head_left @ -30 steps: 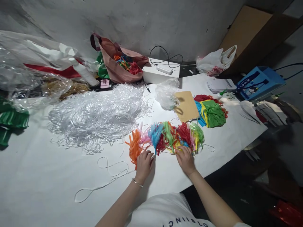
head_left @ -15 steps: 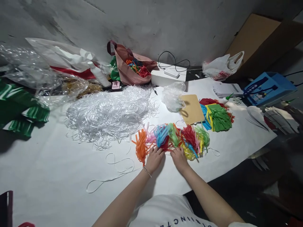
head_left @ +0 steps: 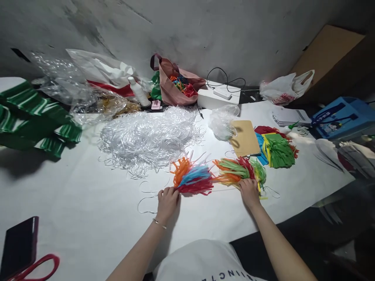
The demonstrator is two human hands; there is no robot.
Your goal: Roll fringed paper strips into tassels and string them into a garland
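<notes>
Between my hands lies a tassel garland [head_left: 197, 179], bunches of orange, blue, red, green and yellow strips on a thin white string. My left hand [head_left: 168, 201], with a bracelet at the wrist, is closed on the garland's left end beside the orange and red strips. Closed at the right bunch is my right hand [head_left: 250, 192], among green, red and yellow strips. The string runs taut across the gap between the bunches. My fingers hide the exact grip points. Loose string [head_left: 146, 205] trails from the left end over the white table covering.
Behind the garland lie a heap of white strands [head_left: 149, 140], a clear plastic bag [head_left: 221, 121] and a tan board [head_left: 246, 138]. More tassels [head_left: 279, 152] lie right. A phone [head_left: 20, 244] and red-looped item [head_left: 49, 263] sit front left; green foil bundles [head_left: 38, 121] stand left.
My hands have moved apart, left hand leftward and right hand rightward. The bunched tassels have separated into two groups with a stretch of string between them. The view has shifted slightly left.
</notes>
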